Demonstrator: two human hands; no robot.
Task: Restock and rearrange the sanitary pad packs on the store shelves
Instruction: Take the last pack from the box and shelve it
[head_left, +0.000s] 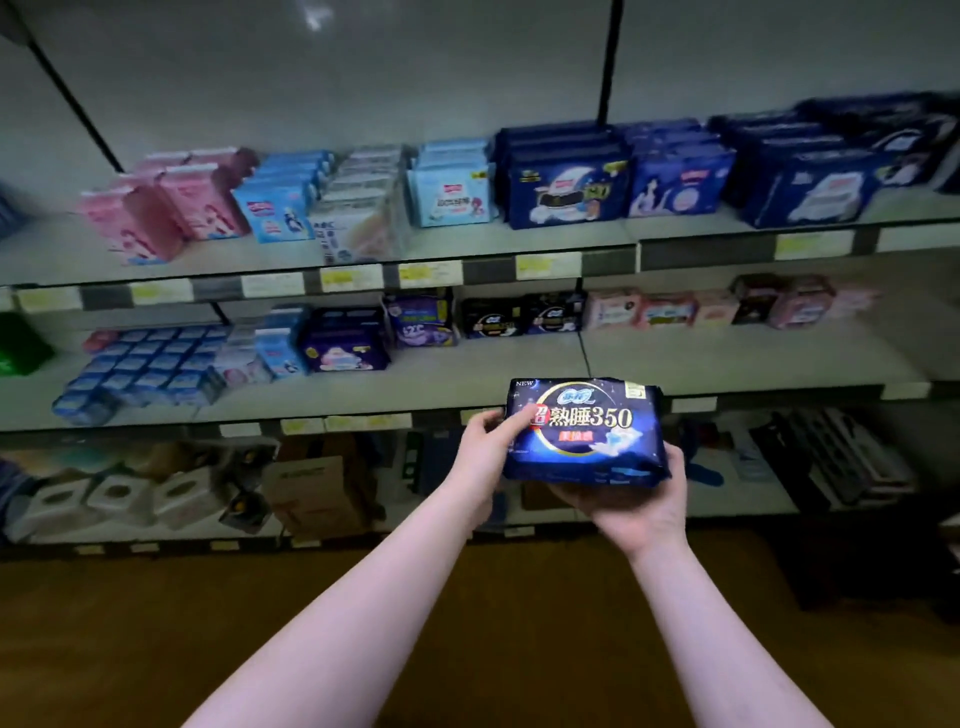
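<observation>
**Item:** dark blue sanitary pad pack (584, 426), printed "350", at lower centre-right of frame. It is held face-out in the air before the middle shelf (467, 387).
**Left hand** (485, 441): fingers clamped on the pack's left edge, thumb on its face.
**Right hand** (639, 504): cupped beneath, fingers curled round the lower right corner.
**Top shelf** (467, 244): pink packs (156, 208) at left, light blue packs (449, 192) at centre, navy packs (566, 182) at right.
</observation>
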